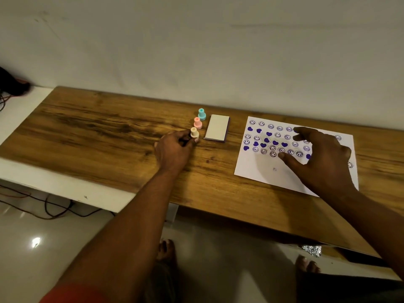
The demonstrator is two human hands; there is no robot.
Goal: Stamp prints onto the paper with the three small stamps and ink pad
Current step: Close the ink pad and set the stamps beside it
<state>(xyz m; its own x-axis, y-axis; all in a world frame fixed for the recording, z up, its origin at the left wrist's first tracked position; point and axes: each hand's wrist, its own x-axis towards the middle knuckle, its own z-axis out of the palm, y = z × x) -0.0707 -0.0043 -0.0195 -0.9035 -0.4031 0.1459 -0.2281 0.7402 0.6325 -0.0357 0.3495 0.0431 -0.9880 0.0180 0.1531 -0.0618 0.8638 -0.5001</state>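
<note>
Stamps: cream stamp (194, 132), pink stamp (197, 122), teal stamp (201, 114) in a row left of ink pad (217, 127) | left hand (175, 149) fingers curled round cream stamp | right hand (323, 158) fingers spread over paper (262, 169), far right | risk: ink pad looks lidded, so a dry print; lifting could topple pink stamp

The one head camera is hovering close above the near edge of the table (91, 127), looking forward and down across the table toward the wall (196, 51) behind it.
</note>
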